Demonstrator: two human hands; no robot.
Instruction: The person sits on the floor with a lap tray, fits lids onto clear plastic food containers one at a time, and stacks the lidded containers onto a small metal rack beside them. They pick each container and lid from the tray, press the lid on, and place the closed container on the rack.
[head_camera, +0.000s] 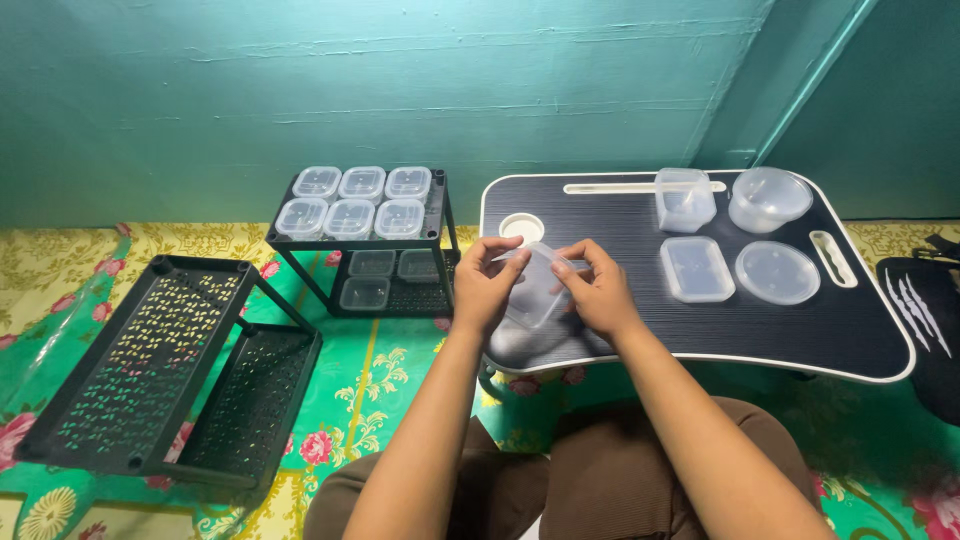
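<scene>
Single head view; looks down, forward over lap table; close range; teal wall beyond.

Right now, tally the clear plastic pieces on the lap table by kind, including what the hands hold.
Square container, held in the left hand and right hand: 1
Rectangular container, open: 1
Round container, open: 1
Rectangular lid, flat: 1
Round lid, flat: 1
Total: 5, all on or over the lap table
</scene>
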